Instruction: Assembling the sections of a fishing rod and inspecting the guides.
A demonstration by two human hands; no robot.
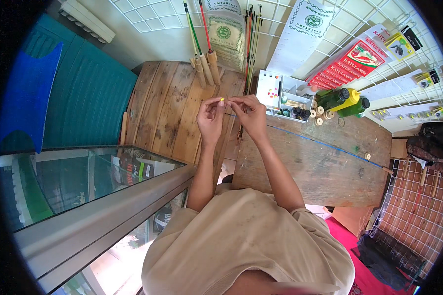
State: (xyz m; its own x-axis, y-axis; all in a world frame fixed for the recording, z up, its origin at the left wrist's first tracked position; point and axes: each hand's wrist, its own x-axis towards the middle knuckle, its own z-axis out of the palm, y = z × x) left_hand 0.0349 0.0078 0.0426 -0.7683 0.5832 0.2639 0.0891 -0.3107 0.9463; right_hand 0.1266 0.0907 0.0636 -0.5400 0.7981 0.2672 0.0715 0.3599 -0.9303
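Left hand (210, 120) pinches a tiny bright-yellow piece (222, 99) at the upper centre of the frame; right hand (251, 114) curls just beside it, fingertips together, whether gripping anything I cannot tell

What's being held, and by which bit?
The left hand holds a tiny yellow thing at its fingertips; it's too small to tell which part. Whether the right hand holds anything, I can't tell.

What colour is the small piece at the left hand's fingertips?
The piece is yellow, seen best in the head view.
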